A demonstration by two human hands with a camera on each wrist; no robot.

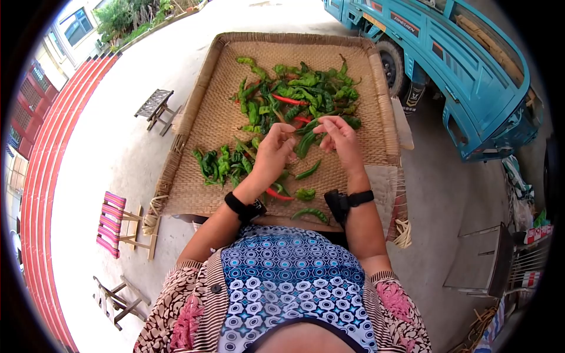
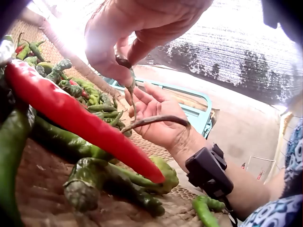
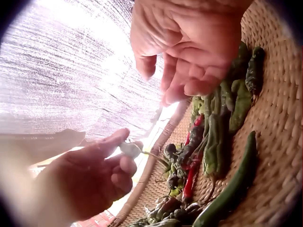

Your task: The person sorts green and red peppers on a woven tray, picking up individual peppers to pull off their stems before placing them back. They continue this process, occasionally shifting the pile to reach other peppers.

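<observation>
My left hand (image 1: 273, 154) is raised over the peppers on a woven tray (image 1: 194, 126). Its thumb and fingers pinch a small, thin pepper by one end; in the right wrist view this pepper (image 3: 130, 149) looks pale green with a thin stem. My right hand (image 1: 342, 141) hovers just to the right, palm turned up in the left wrist view, fingers loosely bent with nothing in them. Below lie many green peppers (image 1: 306, 88) and a few red ones. A large red pepper (image 2: 85, 118) lies close under my left wrist.
Loose green peppers (image 1: 311, 215) lie at the tray's near edge. A blue cargo vehicle (image 1: 459, 76) stands at the right. Small stools, one with a striped seat (image 1: 110, 225), stand on the left, with red-edged steps (image 1: 53, 176) beyond.
</observation>
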